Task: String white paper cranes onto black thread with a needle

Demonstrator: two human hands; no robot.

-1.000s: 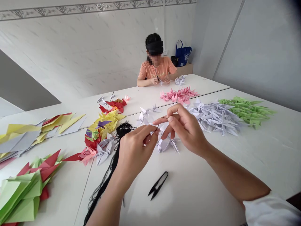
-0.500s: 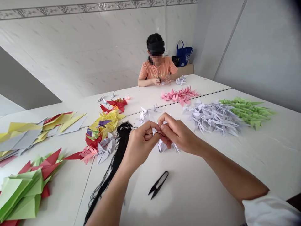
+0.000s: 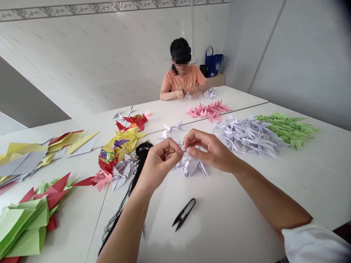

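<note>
My left hand (image 3: pixel 163 160) is closed in a pinch, thumb pressed to the curled fingers, on a black thread that is barely visible now. Its fingertips almost meet those of my right hand (image 3: pixel 210 150), whose thumb and forefinger curl into a near pinch; what they hold is too fine to make out. Folded white paper cranes (image 3: pixel 191 166) lie just beneath and behind both hands. Left of my left forearm stretches a bundle of black threads (image 3: pixel 138 166). Black thread snips (image 3: pixel 184 214) rest on the white table (image 3: pixel 219 223) in front of me.
White cranes (image 3: pixel 246 135) and green cranes (image 3: pixel 290 128) are heaped at right, pink ones (image 3: pixel 210 110) farther back. Mixed cranes (image 3: pixel 122 144) and stacked folded paper (image 3: pixel 27 223) lie at left. Across the table sits a person (image 3: pixel 182 78) with small scissors or snips in hand.
My right fingertips have loosened and lifted slightly away from my left ones. The black thread that crossed my fingers no longer shows clearly. The snips stay in place.
</note>
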